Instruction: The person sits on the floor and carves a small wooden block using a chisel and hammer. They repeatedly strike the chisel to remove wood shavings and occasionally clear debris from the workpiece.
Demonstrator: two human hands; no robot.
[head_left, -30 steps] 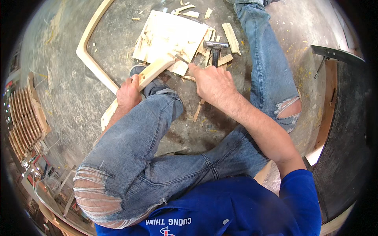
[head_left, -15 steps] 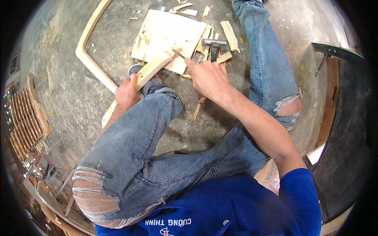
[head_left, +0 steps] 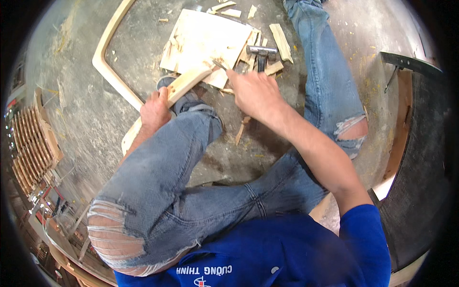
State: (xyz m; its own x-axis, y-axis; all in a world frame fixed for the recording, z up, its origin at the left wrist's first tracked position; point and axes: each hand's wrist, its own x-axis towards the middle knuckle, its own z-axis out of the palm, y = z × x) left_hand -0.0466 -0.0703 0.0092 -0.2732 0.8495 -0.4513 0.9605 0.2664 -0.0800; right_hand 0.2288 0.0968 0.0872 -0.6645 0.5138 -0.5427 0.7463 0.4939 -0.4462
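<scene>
The left hand stayed clamped on the wooden bar, whose tip met the near edge of the board; the right hand still gripped a thin tool there. Right of the board, a hammer and wood chips lay over grey floor.

Lit brightly, seemingly from above, bleaching the pale board almost to white, raising a glint on the hammer and laying soft, dark shadow over the floor below the jeans. Renders the left hand, right hand and wooden rail fairly clear, but shows the thin blade small and slightly soft, and leaves a hazy smudge over the blue shirt. Bends straight edges strongly near the rim, curving the dark panel at right, blurs the dim clutter at lower left and fades to black in the corners.
</scene>
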